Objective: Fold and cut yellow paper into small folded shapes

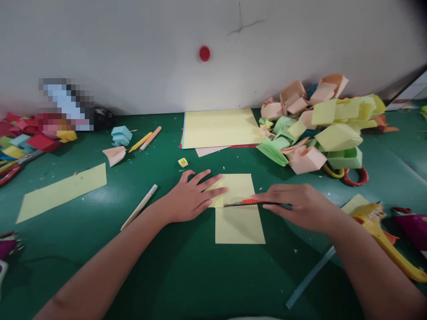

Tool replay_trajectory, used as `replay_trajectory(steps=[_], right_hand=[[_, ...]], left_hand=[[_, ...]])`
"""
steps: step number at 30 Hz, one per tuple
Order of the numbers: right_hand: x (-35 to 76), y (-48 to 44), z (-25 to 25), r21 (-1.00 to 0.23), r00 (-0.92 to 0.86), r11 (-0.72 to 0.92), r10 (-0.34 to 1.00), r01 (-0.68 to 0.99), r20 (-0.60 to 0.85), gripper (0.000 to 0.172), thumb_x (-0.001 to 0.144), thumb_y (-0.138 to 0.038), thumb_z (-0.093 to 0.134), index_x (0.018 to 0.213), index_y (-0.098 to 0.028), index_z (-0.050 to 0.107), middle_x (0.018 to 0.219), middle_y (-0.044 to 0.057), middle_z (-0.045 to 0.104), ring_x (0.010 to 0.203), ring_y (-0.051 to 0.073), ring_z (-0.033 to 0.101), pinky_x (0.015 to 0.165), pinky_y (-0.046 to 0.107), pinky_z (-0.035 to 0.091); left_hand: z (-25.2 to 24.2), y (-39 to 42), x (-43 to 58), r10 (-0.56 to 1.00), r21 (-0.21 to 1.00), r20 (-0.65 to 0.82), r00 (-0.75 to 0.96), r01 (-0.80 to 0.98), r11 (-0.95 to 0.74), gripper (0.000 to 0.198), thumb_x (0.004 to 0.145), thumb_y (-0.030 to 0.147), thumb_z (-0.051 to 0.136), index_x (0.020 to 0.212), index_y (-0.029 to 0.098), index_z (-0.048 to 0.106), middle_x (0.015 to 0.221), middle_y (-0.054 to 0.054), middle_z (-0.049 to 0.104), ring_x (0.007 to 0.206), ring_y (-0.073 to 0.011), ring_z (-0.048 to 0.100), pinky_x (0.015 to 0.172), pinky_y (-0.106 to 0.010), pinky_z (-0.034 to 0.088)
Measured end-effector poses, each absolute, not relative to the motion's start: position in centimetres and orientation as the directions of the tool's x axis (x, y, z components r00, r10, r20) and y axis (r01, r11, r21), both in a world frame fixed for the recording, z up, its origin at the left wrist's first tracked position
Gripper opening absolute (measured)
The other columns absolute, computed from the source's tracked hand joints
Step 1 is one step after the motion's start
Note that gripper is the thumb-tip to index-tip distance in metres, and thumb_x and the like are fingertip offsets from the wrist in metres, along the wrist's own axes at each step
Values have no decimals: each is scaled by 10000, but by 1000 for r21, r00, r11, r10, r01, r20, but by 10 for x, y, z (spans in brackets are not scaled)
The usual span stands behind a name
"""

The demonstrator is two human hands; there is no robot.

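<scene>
The yellow paper [240,229] lies on your side of the paper stack [220,129]. Your left hand [193,195] rests on it, fingers spread wide and hiding its left edge. Your right hand [296,202] closes its fingers round a slim orange-and-black cutter [250,201], tip against the paper, handle end partly concealed by your hand. Right of the stack, folded paper boxes [307,155] partly cover a red handle loop [366,178]; farther right, the marks on a cut-off pale board [415,89] are too small to read. Left of the stack, pixel blocks obscure a pale-blue object [66,102].
</scene>
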State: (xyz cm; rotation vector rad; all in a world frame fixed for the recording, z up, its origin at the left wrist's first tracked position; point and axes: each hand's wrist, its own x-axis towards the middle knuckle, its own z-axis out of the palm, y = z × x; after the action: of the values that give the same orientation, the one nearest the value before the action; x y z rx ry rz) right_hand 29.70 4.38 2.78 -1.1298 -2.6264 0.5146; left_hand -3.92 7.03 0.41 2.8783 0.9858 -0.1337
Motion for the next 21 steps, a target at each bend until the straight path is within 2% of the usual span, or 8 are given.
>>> replay_trajectory(steps=[12,16,21], right_hand=[[297,45,30,-409,-673,641,735,649,83,352,1025,-332,483,1326,-397,653,983,12,723,775,157,684,670,261,504],[305,52,26,-530,-640,592,760,607,115,324,1002,-361,542,1291,-352,687,924,18,727,731,162,678,660,271,523],[313,58,19,-641,-489,508,842,576,228,302,959,-385,633,1240,-314,718,926,20,746,695,170,670,621,293,532]], left_hand=[[7,70,-39,613,86,-113,782,622,-778,521,1069,378,284,1582,437,220,1689,16,179,1518,-370,236,1130,-614,222],[7,70,-39,611,91,-113,784,620,-779,521,1068,381,289,1582,439,219,1691,19,167,1519,-376,228,1131,-625,219],[5,70,-39,608,92,-94,789,615,-783,517,1072,398,282,1584,431,219,1687,16,185,1522,-368,226,1134,-616,227]])
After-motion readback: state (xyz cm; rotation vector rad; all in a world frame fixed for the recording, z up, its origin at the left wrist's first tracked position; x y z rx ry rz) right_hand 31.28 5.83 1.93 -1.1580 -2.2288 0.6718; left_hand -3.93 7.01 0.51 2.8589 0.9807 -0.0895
